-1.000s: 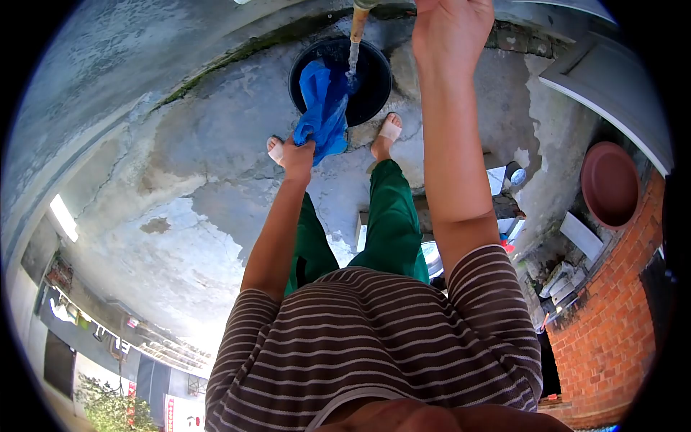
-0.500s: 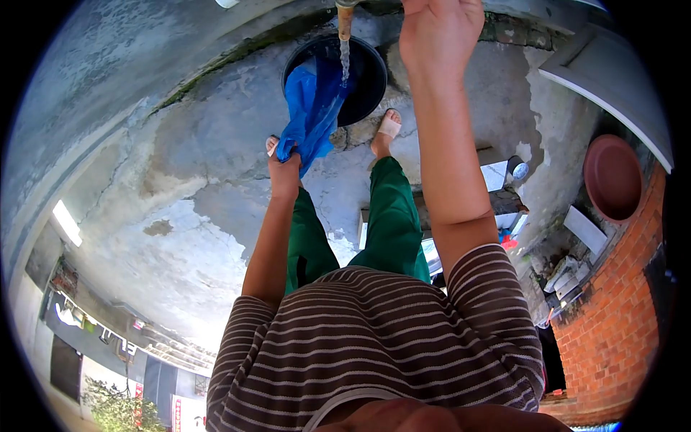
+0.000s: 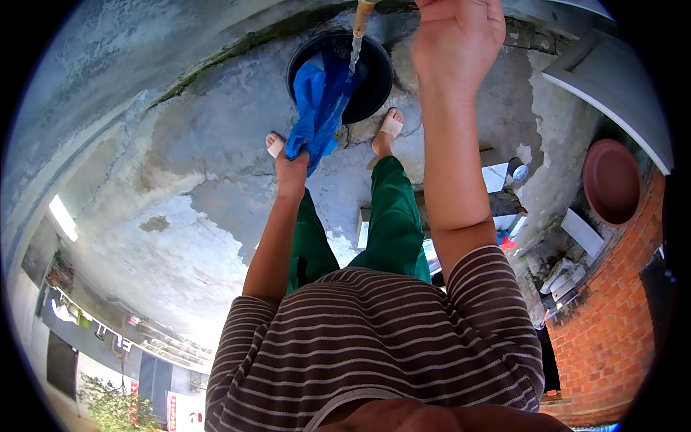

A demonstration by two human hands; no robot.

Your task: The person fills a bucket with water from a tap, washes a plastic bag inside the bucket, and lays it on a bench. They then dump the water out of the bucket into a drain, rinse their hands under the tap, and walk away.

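A blue cloth [image 3: 317,108] is clamped at its lower end in the left hand [image 3: 291,167] and hangs under a thin stream of water [image 3: 354,54] from a tap [image 3: 361,14], above a black bucket [image 3: 374,86] set on the concrete floor [image 3: 180,180] near its edge at the wall. The right hand [image 3: 457,43] is raised by the tap, well apart from the left; its grip cannot be told. For good rinsing, the cloth is best kept over the bucket mouth so run-off is caught, clear of the sandalled feet [image 3: 389,128].
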